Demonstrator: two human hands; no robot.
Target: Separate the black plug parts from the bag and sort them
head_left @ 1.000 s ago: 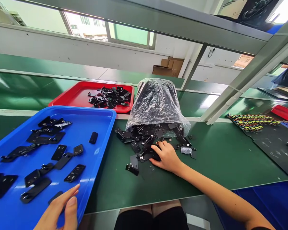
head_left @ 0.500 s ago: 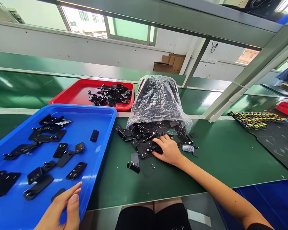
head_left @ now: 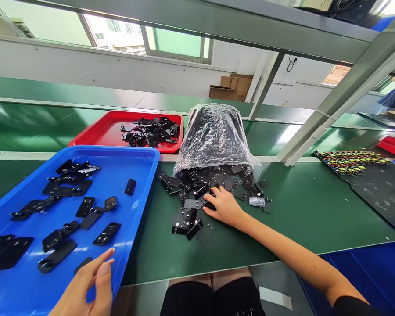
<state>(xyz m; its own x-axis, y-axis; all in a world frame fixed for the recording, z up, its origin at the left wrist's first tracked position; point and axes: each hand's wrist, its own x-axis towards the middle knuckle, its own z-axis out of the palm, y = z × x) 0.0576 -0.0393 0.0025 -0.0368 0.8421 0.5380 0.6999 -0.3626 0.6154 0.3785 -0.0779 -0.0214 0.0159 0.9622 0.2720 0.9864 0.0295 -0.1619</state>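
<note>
My right hand (head_left: 226, 208) is in the loose pile of black parts (head_left: 197, 186) on the green table. Its fingers curl over a black part (head_left: 209, 204) between thumb and fingertips; their undersides are hidden. The pile spills from the mouth of a clear plastic bag (head_left: 213, 136), with small plates and bracket-like pieces (head_left: 187, 229) at its near side. My left hand (head_left: 90, 285) hovers over the near right edge of the blue tray (head_left: 141, 193), index finger stretched and thumb slightly apart, nothing visible in it. Several black pieces (head_left: 107, 234) lie scattered in that tray.
Behind the blue tray is a red tray (head_left: 98, 129) with a heap of black parts (head_left: 154, 131). A small silvery cylinder (head_left: 256, 202) lies right of the pile. Farther right, a dark mat (head_left: 375, 193) holds rows of colourful parts (head_left: 352, 162). A metal post (head_left: 332, 101) rises behind the table.
My right hand has moved slightly left and toward me. More black pieces now lie at the near side of the pile. My left hand has barely moved.
</note>
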